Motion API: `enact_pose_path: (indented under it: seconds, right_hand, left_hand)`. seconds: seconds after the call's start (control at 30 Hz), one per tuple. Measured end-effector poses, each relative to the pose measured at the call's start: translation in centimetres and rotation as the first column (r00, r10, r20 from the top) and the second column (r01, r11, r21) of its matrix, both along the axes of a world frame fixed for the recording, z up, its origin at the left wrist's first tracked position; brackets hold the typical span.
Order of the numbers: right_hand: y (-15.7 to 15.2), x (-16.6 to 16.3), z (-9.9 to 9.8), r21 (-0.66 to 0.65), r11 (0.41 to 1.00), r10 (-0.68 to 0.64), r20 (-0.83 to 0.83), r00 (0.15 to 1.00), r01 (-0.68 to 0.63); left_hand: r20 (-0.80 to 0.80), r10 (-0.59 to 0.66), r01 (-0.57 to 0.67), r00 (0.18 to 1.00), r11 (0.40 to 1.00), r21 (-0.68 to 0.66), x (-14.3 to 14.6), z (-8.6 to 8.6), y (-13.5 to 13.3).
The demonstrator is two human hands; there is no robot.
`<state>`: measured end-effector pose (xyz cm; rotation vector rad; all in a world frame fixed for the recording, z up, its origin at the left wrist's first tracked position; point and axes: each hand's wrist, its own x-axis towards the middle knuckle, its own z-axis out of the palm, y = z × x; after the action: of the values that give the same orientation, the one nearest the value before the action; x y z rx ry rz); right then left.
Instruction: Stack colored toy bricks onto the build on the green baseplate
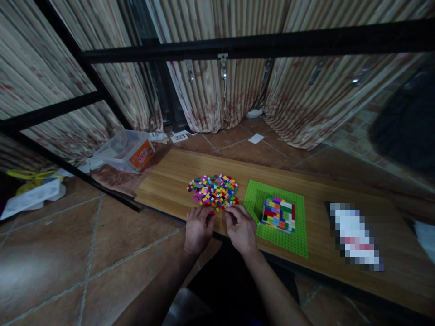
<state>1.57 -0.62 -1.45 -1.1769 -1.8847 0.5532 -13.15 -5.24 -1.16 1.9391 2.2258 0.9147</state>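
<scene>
our forearms (158, 286) lie nearest, reaching over the desk (163, 181). we have the left hand (199, 230) and the right hand (242, 228) at the near edge of the brick pile (214, 191), fingers bent; we cannot tell whether they are clamped on anything. right of the pile, our brick block (279, 213) sits on a green board (301, 244).

The left hand (199, 230) and right hand (242, 228), near the frame's centre, are bare. The forearms (272, 284), lower down, are bare also. At the bottom centre, the clothing (222, 280) is very dark, beside a pale greyish patch (186, 307), too dim to identify.
</scene>
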Motion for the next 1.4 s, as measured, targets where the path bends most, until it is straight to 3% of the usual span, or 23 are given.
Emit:
enact_pose_path:
  seconds: [0.23, 0.37, 0.5, 0.63, 0.77, 0.93, 1.1, 1.3, 1.4]
  right_hand:
    - [0.0, 0.1, 0.1, -0.006, 1.000, 0.000, 0.010, 1.000, 0.000]
    - [0.0, 0.2, 0.1, -0.014, 1.000, 0.001, 0.021, 1.000, 0.000]
    - [0.0, 0.2, -0.1, -0.023, 1.000, -0.010, 0.029, 1.000, 0.011]
    - [0.0, 0.2, -0.2, -0.036, 0.999, -0.008, 0.031, 0.999, 0.009]
    - [0.0, 0.2, 0.0, -0.047, 0.999, 0.000, 0.031, 1.000, 0.002]
    - [0.0, 0.1, 0.1, -0.043, 0.999, 0.008, 0.001, 1.000, -0.008]
    - [-0.1, 0.1, 1.0, -0.081, 0.997, -0.020, -0.185, 0.982, 0.005]
    - [-2.1, 0.8, 3.1, -0.236, 0.969, -0.032, -0.430, 0.902, -0.078]
    - [-2.9, 1.5, 3.4, -0.336, 0.936, -0.103, -0.549, 0.829, -0.107]
  left_hand:
    - [0.006, 0.029, -0.029, 1.000, 0.997, 0.075, -0.1, -0.5, 1.0]
    - [0.034, 0.148, -0.151, 0.988, 0.982, 0.111, -2.4, 0.3, 0.9]
    - [-0.015, 0.237, -0.236, 0.971, 0.971, 0.045, -4.4, 1.2, 1.5]
    - [-0.076, 0.239, -0.241, 0.968, 0.971, -0.008, -4.8, 1.4, 2.1]
    - [-0.036, 0.228, -0.228, 0.973, 0.974, 0.000, -4.7, 1.3, 2.1]
    - [0.133, 0.159, -0.170, 0.978, 0.983, 0.070, -3.5, 1.2, 0.7]
    - [0.194, -0.038, 0.008, 0.980, 0.988, 0.154, -0.7, 1.0, -0.3]
    - [0.280, -0.253, 0.220, 0.926, 0.965, 0.146, 2.8, 2.0, 0.0]
    - [0.288, -0.326, 0.292, 0.900, 0.944, 0.157, 4.3, 2.2, 0.1]
